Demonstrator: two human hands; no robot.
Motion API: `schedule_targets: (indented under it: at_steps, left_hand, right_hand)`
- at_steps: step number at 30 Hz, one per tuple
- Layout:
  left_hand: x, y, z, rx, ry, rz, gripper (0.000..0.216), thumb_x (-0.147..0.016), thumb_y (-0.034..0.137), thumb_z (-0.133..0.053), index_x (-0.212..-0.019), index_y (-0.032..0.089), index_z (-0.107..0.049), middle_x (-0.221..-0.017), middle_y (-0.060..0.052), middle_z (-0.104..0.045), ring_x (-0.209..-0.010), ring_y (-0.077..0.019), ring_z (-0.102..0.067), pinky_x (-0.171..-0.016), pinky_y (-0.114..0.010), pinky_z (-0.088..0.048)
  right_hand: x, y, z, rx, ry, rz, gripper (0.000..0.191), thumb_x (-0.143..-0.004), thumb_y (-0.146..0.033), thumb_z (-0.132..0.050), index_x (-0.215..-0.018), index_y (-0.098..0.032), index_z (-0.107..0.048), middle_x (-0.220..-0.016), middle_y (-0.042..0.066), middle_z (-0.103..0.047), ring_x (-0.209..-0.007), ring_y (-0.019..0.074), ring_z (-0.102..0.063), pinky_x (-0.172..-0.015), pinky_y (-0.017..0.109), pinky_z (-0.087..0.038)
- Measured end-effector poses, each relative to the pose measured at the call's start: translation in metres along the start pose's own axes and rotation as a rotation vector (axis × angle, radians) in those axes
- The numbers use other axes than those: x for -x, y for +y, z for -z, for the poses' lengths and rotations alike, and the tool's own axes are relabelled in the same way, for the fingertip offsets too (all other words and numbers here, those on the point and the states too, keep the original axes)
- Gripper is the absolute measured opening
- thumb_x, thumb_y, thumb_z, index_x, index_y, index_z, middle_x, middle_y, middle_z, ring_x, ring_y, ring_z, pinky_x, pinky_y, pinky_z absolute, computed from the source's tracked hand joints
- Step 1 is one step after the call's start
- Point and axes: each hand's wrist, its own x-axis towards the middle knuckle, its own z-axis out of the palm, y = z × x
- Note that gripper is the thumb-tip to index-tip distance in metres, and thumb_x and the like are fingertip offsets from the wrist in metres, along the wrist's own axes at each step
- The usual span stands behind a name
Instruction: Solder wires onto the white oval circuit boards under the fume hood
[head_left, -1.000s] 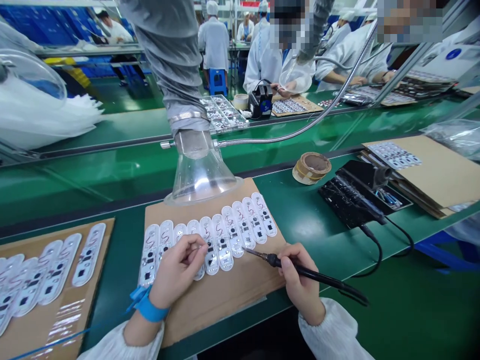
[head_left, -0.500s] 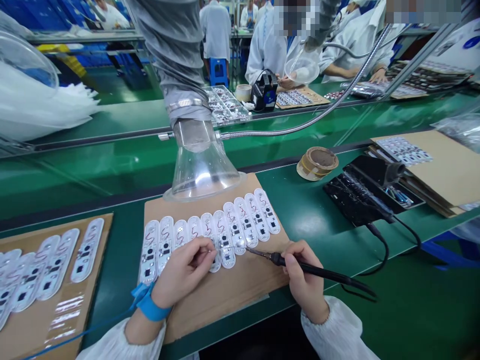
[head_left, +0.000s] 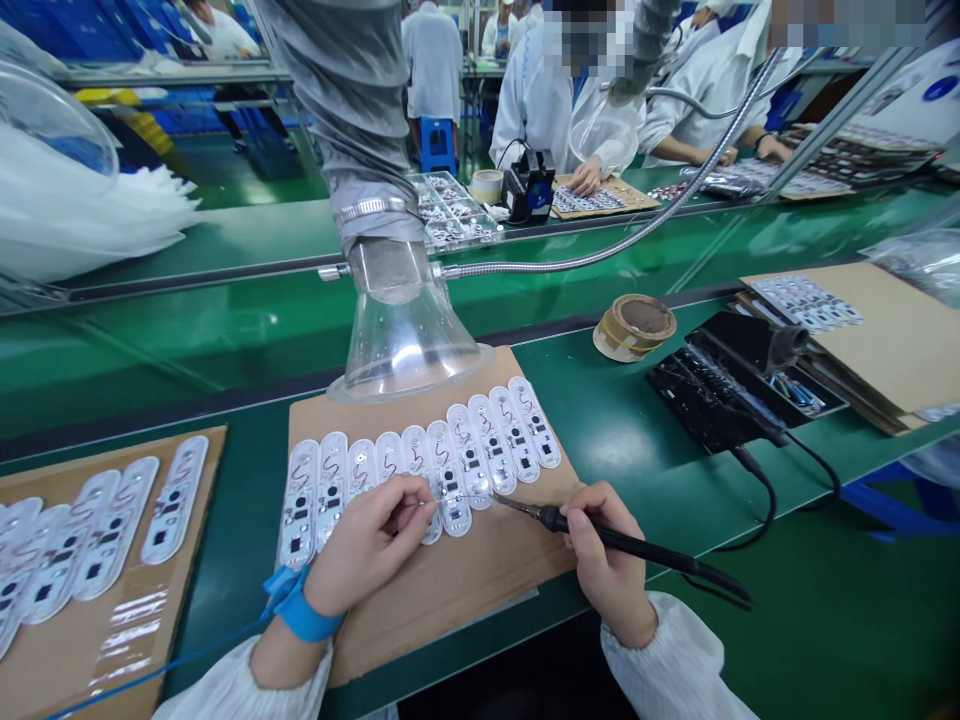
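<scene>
Left hand [head_left: 375, 545] over shells [head_left: 457, 530] with circuitry [head_left: 451, 479]

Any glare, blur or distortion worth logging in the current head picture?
Head view: a bright highlight on the clear plastic funnel, a softer sheen on the dark green tabletop; head view: pixelated blocks hide patches along the top edge, and the edges look stretched; head view: slim black soldering iron fairly sharp.

White on both arms: the left sleeve [head_left: 247, 690] and the right sleeve [head_left: 667, 665], thin, loose, wrinkled cloth, gathered in at the cuffs [head_left: 657, 622]! And look at that left wrist, 1 broad, bright blue band [head_left: 311, 612], smooth all round, a blue tab [head_left: 283, 580] sticking out, a thin blue cord [head_left: 172, 662] trailing away, and below it a bare left hand [head_left: 375, 540].
</scene>
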Motion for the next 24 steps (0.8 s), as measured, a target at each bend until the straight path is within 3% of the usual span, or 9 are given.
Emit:
schedule_targets:
  at_steps: [8,14,24]
  left_hand:
    - [0.0,0.0,0.0,-0.015,0.011,-0.053,0.015,-0.11,0.027,-0.06,-0.098,0.024,-0.068,-0.07,0.007,-0.048,-0.06,-0.0123,-0.047,-0.056,-0.023,-0.039]
    - [0.0,0.0,0.0,-0.02,0.016,-0.076,0.014,-0.109,0.026,-0.06,-0.097,0.024,-0.067,-0.07,0.007,-0.048,-0.059,-0.012,-0.046,-0.055,-0.023,-0.039]
    - [-0.002,0.001,0.001,-0.03,0.009,-0.076,0.014,-0.108,0.025,-0.06,-0.097,0.024,-0.067,-0.07,0.008,-0.047,-0.059,-0.0118,-0.046,-0.055,-0.023,-0.038]
  right_hand:
    - [-0.006,-0.006,-0.002,0.035,-0.047,0.067,0.028,-0.118,-0.036,-0.063,-0.093,-0.025,-0.066,-0.075,-0.002,-0.066,-0.062,0.016,-0.062,-0.059,0.025,-0.05]
    - [-0.004,-0.004,-0.001,0.018,-0.016,0.041,0.025,-0.118,-0.035,-0.064,-0.095,-0.025,-0.066,-0.076,-0.002,-0.065,-0.058,0.0144,-0.057,-0.053,0.024,-0.046]
    - [-0.009,-0.011,-0.003,0.033,-0.062,0.091,0.021,-0.116,-0.029,-0.063,-0.095,-0.025,-0.067,-0.078,-0.002,-0.069,-0.063,0.0153,-0.066,-0.059,0.023,-0.054]
